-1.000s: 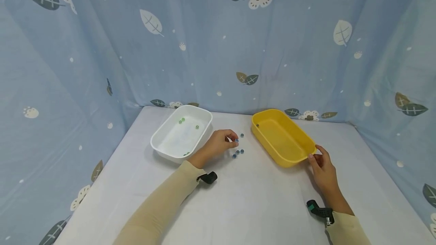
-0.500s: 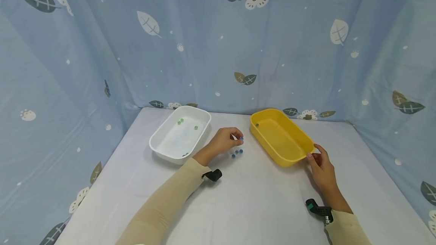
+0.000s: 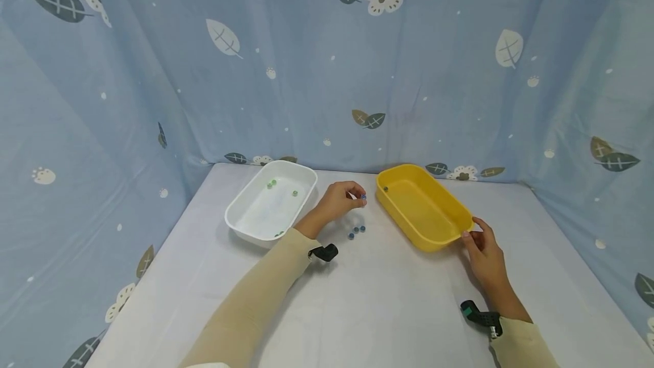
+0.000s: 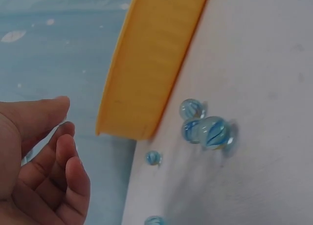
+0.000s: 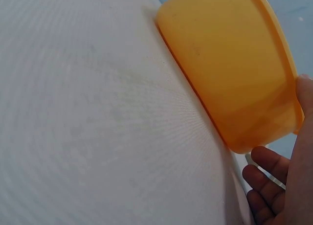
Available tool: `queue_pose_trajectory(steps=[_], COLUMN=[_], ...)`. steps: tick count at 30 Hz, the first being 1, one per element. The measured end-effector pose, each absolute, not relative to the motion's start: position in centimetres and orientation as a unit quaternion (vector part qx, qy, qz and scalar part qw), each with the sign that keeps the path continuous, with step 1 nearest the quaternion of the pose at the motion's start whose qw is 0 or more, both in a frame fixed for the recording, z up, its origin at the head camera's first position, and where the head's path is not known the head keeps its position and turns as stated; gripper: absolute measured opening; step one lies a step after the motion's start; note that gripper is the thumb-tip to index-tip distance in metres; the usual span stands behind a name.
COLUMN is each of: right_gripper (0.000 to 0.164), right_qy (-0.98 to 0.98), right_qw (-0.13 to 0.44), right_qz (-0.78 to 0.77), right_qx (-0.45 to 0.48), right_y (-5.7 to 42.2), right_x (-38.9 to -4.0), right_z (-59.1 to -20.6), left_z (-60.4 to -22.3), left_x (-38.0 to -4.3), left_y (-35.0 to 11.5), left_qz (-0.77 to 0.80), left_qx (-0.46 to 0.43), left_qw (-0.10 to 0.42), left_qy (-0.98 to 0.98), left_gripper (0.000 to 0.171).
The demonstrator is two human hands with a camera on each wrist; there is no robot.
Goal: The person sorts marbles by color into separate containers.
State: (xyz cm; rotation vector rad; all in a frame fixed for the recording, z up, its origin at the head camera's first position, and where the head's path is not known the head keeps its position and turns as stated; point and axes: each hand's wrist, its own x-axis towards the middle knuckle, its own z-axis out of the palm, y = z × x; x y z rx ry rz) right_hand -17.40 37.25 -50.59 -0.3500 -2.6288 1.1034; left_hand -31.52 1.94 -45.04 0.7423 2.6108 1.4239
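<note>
The yellow tub (image 3: pixel 421 204) stands right of the left hand's pinch, the white tub (image 3: pixel 265 212) left of it. The right hand (image 3: pixel 484 251) holds the yellow tub's near corner; the left hand (image 3: pixel 337 200) pinches a blue marble (image 3: pixel 363 197), three marbles (image 3: pixel 356 230) lying nearer the person.

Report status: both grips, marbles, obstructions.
Left grip pinches blue marble, outside yellow tray. Right grip holds tray's near corner. Other blue marbles loose on table. No obstruction seen between left grip and tray.

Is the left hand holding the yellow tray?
No, the right hand holds the yellow tray, while the left hand pinches a blue marble.
</note>
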Motion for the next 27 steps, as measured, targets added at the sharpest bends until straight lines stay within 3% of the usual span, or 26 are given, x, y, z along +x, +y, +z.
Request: queue_pose_trajectory(steps=[13, 27], right_gripper=[0.065, 0.064], right_qy=[-0.905, -0.905], right_qw=[0.144, 0.15], right_qz=[0.386, 0.387], right_qx=[-0.109, -0.096], right_y=[37.8, 37.8], right_x=[-17.3, -17.4], right_z=[-50.7, -50.8], left_z=[-44.1, -44.6], left_x=[-33.1, -34.8], left_y=[4.1, 6.3], left_qz=[0.44, 0.451], left_qx=[0.232, 0.223], left_qw=[0.043, 0.037], left_qy=[0.866, 0.863], left_gripper=[0.021, 0.015])
